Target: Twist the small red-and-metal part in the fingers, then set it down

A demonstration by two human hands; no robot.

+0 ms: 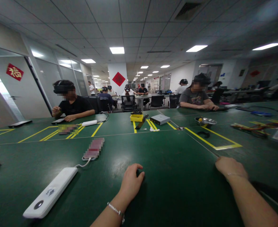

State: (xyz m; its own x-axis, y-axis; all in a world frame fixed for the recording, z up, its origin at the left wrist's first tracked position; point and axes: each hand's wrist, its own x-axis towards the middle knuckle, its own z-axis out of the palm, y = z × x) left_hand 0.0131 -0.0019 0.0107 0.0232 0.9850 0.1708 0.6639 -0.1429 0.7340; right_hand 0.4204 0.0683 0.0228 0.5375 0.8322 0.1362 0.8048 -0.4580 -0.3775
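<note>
My left hand [131,181] rests palm down on the green table [176,189], fingers loosely stretched forward and holding nothing; a thin bracelet circles its wrist. The nearest things to it are a white power bank [51,192] on its left and, joined to that by a white cable, a phone [94,148]. My right hand [230,169] lies on the table to the right. Its fingers are curled under into a loose fist, and nothing shows in them.
Yellow tape lines mark out bays on the table. Further back are a yellow tray [136,118], a grey box [160,119], a metal bowl [205,121] and coloured cables [257,127]. One person [70,102] sits at the far left, another [197,96] at the far right, others behind.
</note>
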